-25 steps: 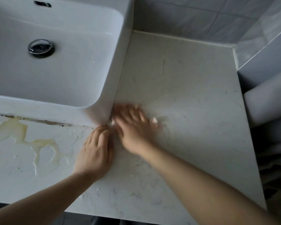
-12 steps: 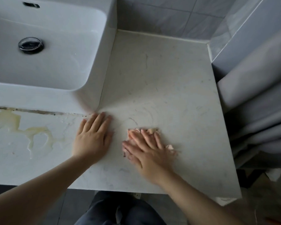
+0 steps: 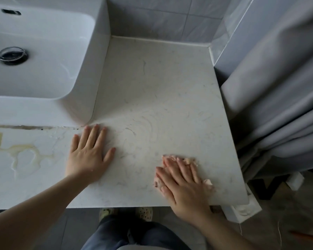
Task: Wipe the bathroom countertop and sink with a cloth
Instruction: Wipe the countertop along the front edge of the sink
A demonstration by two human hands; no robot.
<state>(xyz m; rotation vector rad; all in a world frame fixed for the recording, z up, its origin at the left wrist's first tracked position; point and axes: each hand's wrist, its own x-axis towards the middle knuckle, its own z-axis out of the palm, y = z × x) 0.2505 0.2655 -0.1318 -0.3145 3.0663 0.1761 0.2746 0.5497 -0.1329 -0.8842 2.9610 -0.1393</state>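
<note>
At the near right edge of the bench [image 3: 152,83], the right hand [image 3: 184,184] lies flat with its fingers pressed together on a small pale pink cloth [image 3: 189,160], of which only scraps show past the fingertips and at the right side of the palm; its grip is a flat press on the cloth rather than a closed fist. A second ago this hand and cloth were up against the near right corner of the sink, and half a second ago they were midway down the bench, so the cloth has swept away from the sink toward the near right corner. Curved damp streaks [image 3: 148,123] between the two spots mark the path, and I judge that this patch of bench is now largely wiped. The left hand [image 3: 89,154] rests open and spread on the bench just left of that patch, holding nothing, its fingertips near the sink's corner; it has barely shifted, though its fingers have opened out. Further left, a yellowish spill [image 3: 16,152] sits untouched on the bench, and a dark grimy line [image 3: 25,127] runs along the sink's base, so much work remains. Beyond, the white sink [image 3: 90,65] with its metal drain [image 3: 12,55] looks not yet wiped. A grey curtain [image 3: 278,105] hangs at right. No brand, label or writing is readable anywhere.
</note>
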